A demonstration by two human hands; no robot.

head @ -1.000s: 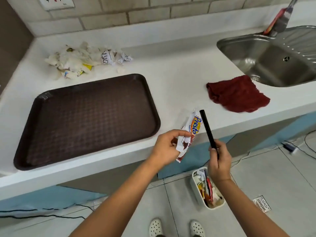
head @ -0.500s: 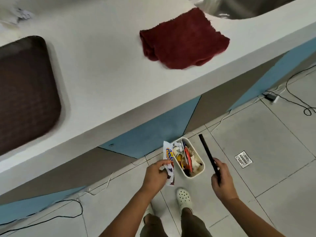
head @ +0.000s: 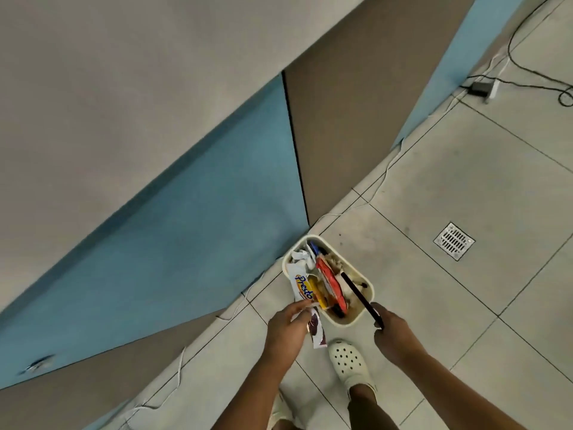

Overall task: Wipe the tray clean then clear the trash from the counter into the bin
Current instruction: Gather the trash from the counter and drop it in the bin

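Fingers (head: pixel 299 308) of left hand (head: pixel 286 332) pinch wrapper (head: pixel 305 297) at bin (head: pixel 356 319) rim.

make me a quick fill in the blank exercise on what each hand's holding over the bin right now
1. The left hand pinches a wrapper printed with the word ____.
2. The right hand holds a thin ____ stick over the bin.
3. The bin stands on the tiled ____.
4. To the right of the bin, a metal ____ is set into the tiles.

Missing words: Presto; black; floor; drain
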